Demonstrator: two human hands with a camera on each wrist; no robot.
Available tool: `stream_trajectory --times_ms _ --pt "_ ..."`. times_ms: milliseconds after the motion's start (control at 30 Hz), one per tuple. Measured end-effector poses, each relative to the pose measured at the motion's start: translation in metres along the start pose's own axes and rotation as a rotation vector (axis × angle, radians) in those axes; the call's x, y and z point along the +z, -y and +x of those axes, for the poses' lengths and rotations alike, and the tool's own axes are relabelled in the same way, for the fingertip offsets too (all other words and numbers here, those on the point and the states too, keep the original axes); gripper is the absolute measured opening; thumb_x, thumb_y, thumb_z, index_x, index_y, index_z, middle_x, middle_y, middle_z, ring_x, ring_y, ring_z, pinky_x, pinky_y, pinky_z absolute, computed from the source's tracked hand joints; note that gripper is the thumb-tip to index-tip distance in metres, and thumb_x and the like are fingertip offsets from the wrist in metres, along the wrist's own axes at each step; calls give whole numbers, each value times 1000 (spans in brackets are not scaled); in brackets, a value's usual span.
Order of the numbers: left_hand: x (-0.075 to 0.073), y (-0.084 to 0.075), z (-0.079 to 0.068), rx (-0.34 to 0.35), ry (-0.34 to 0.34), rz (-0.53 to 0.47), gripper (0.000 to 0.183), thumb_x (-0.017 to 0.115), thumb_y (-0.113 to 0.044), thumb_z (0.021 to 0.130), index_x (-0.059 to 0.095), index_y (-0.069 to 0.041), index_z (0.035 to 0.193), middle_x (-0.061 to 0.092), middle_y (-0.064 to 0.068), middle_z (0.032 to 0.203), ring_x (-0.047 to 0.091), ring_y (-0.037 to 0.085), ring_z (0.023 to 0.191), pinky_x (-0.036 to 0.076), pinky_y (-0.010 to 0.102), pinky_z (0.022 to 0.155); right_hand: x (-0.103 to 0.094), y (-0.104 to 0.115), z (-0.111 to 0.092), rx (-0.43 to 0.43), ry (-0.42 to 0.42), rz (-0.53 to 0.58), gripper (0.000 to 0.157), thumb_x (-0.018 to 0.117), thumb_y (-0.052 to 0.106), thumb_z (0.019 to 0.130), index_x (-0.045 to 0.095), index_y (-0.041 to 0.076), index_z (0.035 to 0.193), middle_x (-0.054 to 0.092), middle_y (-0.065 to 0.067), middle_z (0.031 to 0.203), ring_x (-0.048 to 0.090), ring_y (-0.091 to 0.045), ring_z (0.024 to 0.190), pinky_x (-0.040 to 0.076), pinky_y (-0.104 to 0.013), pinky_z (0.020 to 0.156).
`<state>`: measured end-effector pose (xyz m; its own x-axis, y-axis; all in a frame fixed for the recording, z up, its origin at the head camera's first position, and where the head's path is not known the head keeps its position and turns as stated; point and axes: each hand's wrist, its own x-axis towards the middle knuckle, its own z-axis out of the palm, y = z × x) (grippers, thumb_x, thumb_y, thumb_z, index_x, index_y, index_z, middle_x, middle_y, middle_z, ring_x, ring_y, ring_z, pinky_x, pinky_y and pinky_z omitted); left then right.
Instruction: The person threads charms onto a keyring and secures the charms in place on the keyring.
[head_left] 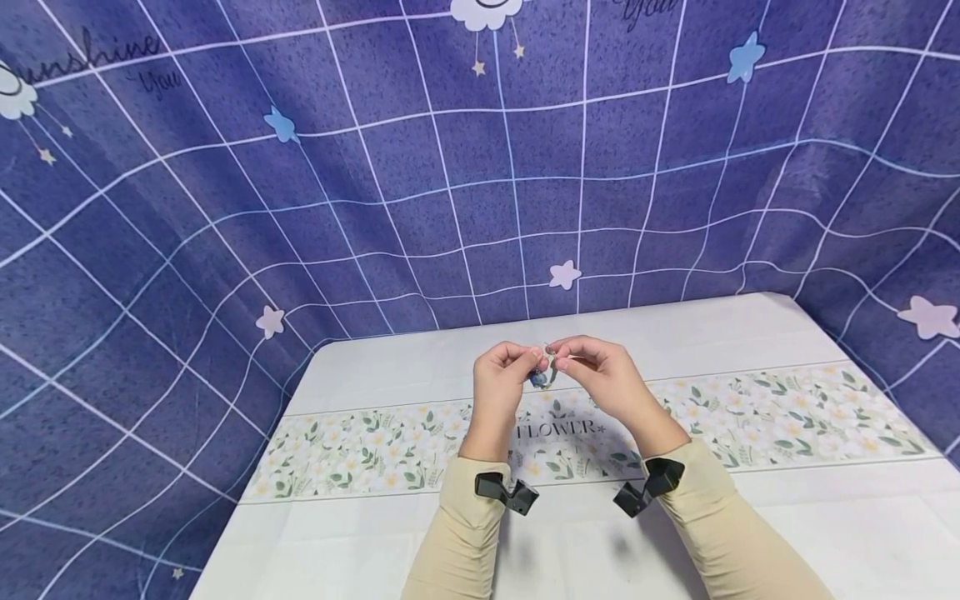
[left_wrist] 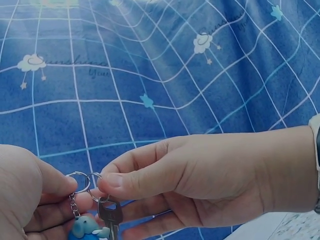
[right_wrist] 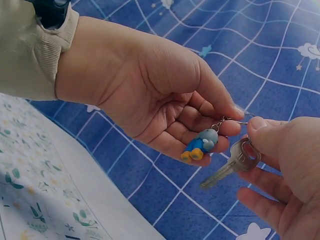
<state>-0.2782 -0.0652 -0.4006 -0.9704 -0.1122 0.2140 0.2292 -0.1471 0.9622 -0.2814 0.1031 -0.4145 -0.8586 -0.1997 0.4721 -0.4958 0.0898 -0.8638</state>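
My left hand [head_left: 497, 387] pinches a metal split ring [left_wrist: 80, 172] between thumb and fingers. From that ring a short chain carries a small figurine [right_wrist: 200, 142] with a grey head, blue body and yellow feet, hanging by the left fingers. Opposite it, my right hand [head_left: 609, 379] pinches a second metal ring with thumb and forefinger. A silver key [right_wrist: 242, 157] dangles from this second ring, its blade pointing down. The two rings meet between the fingertips in the left wrist view; whether they are linked I cannot tell. Both hands are raised above the table.
Below the hands is a table with a white cloth [head_left: 360, 542] and a flower-print band [head_left: 375, 442] lettered "FLOWER". A blue-purple grid curtain [head_left: 420, 192] with stars and clouds hangs behind and at both sides. Each wrist wears a black camera [head_left: 506, 492] over a beige sleeve.
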Motion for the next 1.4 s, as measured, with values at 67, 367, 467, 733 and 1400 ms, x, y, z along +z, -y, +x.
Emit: stream_trajectory --times_ms 67,367,467,733,1400 --pt "-1 0 0 -7 -2 -3 15 74 -2 90 68 -2 76 71 2 69 70 12 69 59 28 76 0 0 0 -9 4 4 8 68 5 95 68 -3 96 70 -18 119 68 -26 108 54 -23 90" --pt "0 0 0 4 5 -14 18 74 -3 90 67 -6 74 71 0 68 69 12 70 57 26 74 0 2 0 -8 12 20 7 68 3 95 67 -4 97 69 -20 119 66 -23 110 53 -23 93" --pt "0 1 0 77 5 33 13 74 -2 90 68 1 78 72 2 70 68 11 68 56 24 69 0 2 0 9 20 44 8 67 1 96 67 -4 100 68 -21 121 65 -17 112 53 -25 94" --pt "2 1 -2 232 21 158 10 75 -1 88 70 6 83 74 15 79 66 7 68 53 19 62 -1 3 -1 40 1 59 11 68 3 96 67 -7 100 67 -23 120 65 -9 108 52 -24 96" --pt "2 1 -1 134 22 45 12 75 0 88 68 9 83 72 5 72 69 10 69 55 22 68 0 0 0 -37 -9 -2 5 68 3 95 70 -2 96 69 -20 118 66 -8 105 55 -22 88"
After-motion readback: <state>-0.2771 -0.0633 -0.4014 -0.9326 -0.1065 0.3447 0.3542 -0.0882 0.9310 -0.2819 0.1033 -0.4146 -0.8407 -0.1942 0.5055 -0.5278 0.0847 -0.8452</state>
